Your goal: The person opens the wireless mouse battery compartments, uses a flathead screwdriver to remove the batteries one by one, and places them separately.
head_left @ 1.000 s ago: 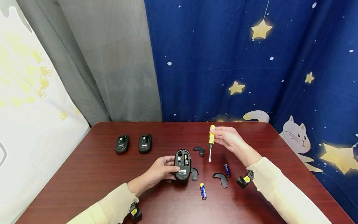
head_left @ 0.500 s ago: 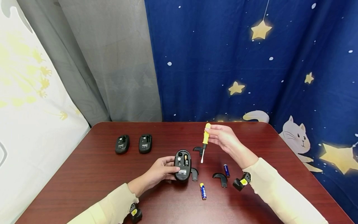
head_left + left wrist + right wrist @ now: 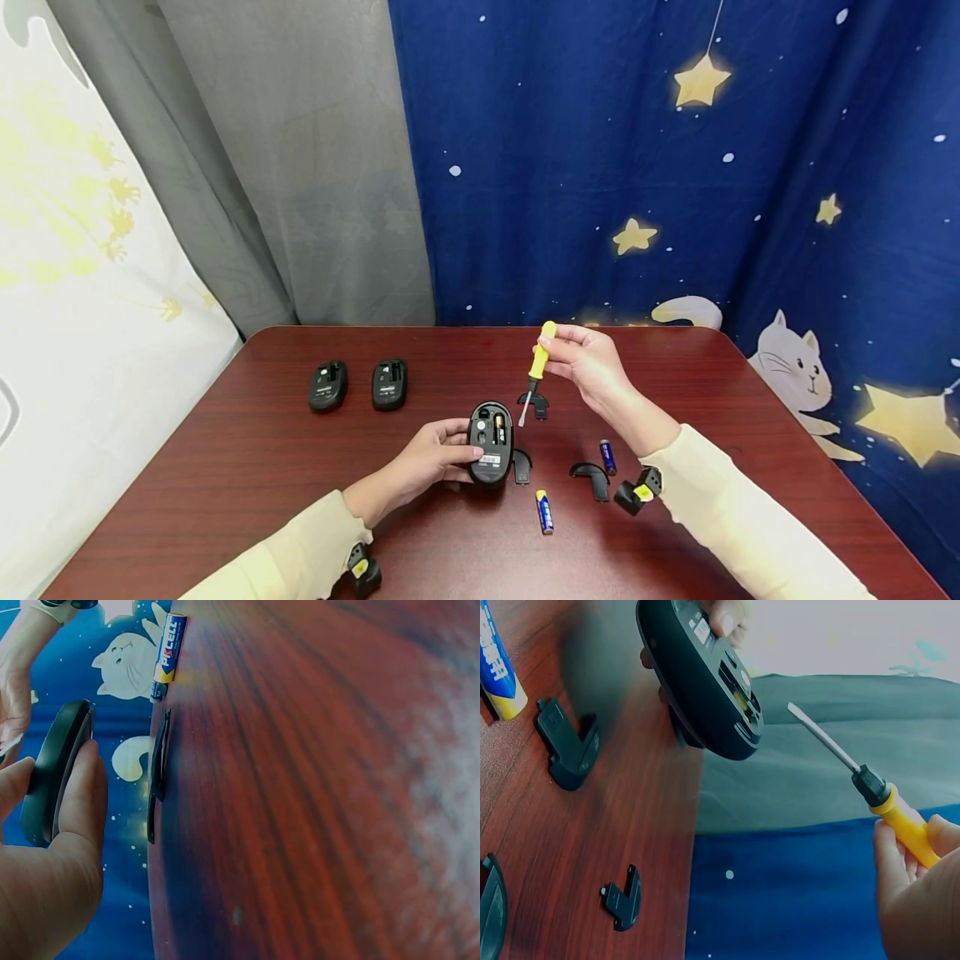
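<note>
My left hand (image 3: 437,454) grips a black computer mouse (image 3: 491,467), its underside facing up and its battery slot uncovered. A battery (image 3: 499,428) sits in that slot. My right hand (image 3: 588,363) holds a screwdriver (image 3: 538,362) by its yellow handle, the flat metal tip slanting down just right of the mouse. In the right wrist view the screwdriver tip (image 3: 802,715) stands apart from the mouse (image 3: 697,682). The left wrist view shows the mouse (image 3: 56,772) from its side, between my thumb and fingers.
Two more upturned mice (image 3: 328,386) (image 3: 390,384) lie at the back left of the brown table (image 3: 247,467). Several black battery covers (image 3: 592,481) lie right of the held mouse. A blue and yellow battery (image 3: 544,512) lies near the front, another blue battery (image 3: 607,457) farther right.
My right hand has moved left with the screwdriver, bringing its tip from over the table on the right to close beside the mouse. The left hand and its mouse have stayed put.
</note>
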